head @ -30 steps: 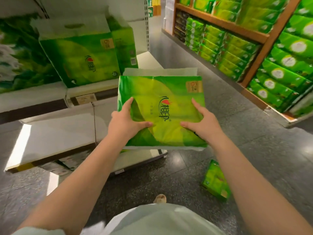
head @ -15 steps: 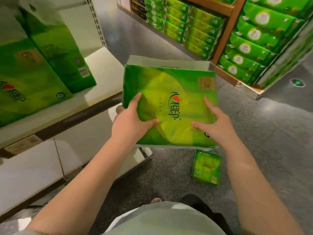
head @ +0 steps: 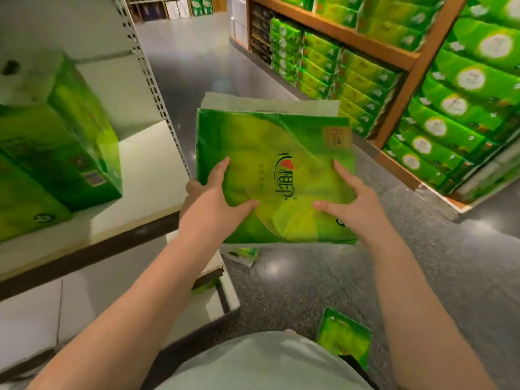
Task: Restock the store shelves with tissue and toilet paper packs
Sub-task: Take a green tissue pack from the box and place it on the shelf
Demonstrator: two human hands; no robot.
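I hold a large green and yellow tissue pack [head: 270,153] flat in front of me, over the aisle floor. My left hand [head: 213,204] grips its left edge, thumb on top and fingers underneath. My right hand [head: 351,204] grips the right side of its near edge with thumb and forefinger spread on the top face. The pack hangs just right of the white shelf [head: 146,170] on my left, where a big green pack [head: 62,142] stands. The undersides of both hands are hidden.
A small green pack [head: 343,339] lies on the dark floor by my feet. Another small pack [head: 244,253] peeks out below the held one. Wooden shelving [head: 405,88] full of green packs lines the right side of the aisle. A lower white shelf [head: 121,299] juts out at left.
The view has swung so the left shelf sits closer and lower, and the held pack stays in both hands. The small floor pack now appears nearer my feet.
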